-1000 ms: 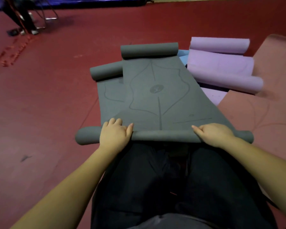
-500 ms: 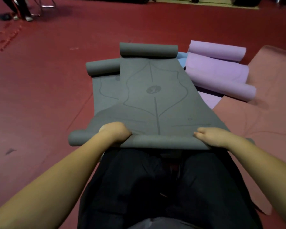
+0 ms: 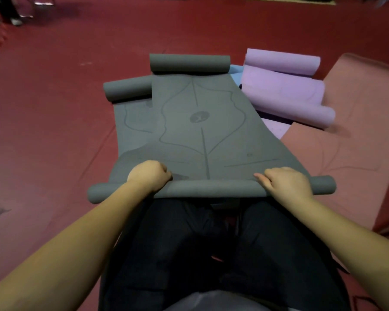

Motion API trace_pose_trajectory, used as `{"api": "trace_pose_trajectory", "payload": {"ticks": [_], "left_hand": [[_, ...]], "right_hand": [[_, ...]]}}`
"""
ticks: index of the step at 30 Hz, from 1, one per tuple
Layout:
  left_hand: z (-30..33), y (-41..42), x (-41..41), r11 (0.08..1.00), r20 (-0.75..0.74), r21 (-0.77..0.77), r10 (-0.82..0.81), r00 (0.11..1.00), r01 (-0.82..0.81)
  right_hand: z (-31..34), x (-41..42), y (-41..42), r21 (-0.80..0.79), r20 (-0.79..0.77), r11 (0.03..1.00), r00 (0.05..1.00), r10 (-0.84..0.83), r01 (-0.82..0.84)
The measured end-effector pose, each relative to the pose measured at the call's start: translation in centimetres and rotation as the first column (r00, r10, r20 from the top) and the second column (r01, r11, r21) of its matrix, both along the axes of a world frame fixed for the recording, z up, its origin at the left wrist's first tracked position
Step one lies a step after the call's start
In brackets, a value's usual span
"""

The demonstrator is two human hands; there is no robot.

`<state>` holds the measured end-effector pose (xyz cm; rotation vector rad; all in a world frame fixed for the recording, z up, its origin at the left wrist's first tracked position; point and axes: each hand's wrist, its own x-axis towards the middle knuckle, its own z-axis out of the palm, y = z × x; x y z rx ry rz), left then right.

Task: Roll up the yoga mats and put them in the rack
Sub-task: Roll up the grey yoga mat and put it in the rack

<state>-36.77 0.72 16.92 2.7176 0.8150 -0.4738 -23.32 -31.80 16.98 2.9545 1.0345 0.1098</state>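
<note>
A grey yoga mat (image 3: 200,135) lies stretched away from me on the red floor, its far end curled into a roll (image 3: 189,62). Its near end forms a thin roll (image 3: 211,188) just in front of my knees. My left hand (image 3: 149,175) grips that roll with curled fingers, left of the middle. My right hand (image 3: 285,181) grips it towards the right end, thumb pointing left along the mat. A second grey mat (image 3: 128,89) lies underneath, its rolled end sticking out to the left.
Purple mats (image 3: 283,93), partly rolled, lie to the right of the grey ones, over a blue mat (image 3: 235,71). A pink mat (image 3: 346,142) spreads at the far right. Someone's feet (image 3: 16,21) and chair legs show at the top left. No rack is in view.
My left hand's fingers went from flat over the roll to curled round it. The mat's near left part has lifted a little. The roll stays in front of my knees.
</note>
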Motion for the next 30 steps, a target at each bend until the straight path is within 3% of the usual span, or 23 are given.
{"api": "trace_pose_trajectory", "payload": {"ticks": [5, 11, 15, 20, 25, 30], "left_hand": [[-0.5, 0.4, 1.0, 0.999, -0.062, -0.045, -0.022, 0.998, 0.019], [-0.9, 0.0, 1.0, 0.987, 0.018, 0.132, -0.094, 0.995, 0.09], [-0.2, -1.3, -0.1, 0.957, 0.14, 0.287, -0.078, 0.987, 0.035], [-1.0, -2.9, -2.8, 0.906, 0.341, 0.418, -0.222, 0.914, 0.064], [-2.1, -3.0, -3.0, 0.908, 0.351, 0.418, -0.2, 0.915, 0.038], [-0.9, -2.0, -1.1, 0.953, 0.318, 0.301, -0.143, 0.937, 0.043]], "right_hand": [[-0.9, -1.5, -0.7, 0.007, -0.023, 0.999, 0.999, 0.039, -0.039], [-0.8, 0.7, 0.8, -0.092, -0.04, 0.996, 0.999, -0.024, 0.02], [0.0, 2.1, 2.1, -0.142, -0.215, 0.988, 0.972, -0.096, 0.066], [1.0, 4.2, 3.1, -0.261, -0.456, 0.964, 0.875, -0.162, 0.043], [1.0, 5.8, 4.2, -0.335, -0.564, 0.942, 0.798, -0.21, 0.01], [0.1, 5.6, 4.2, -0.259, -0.483, 0.962, 0.851, -0.204, 0.084]]}}
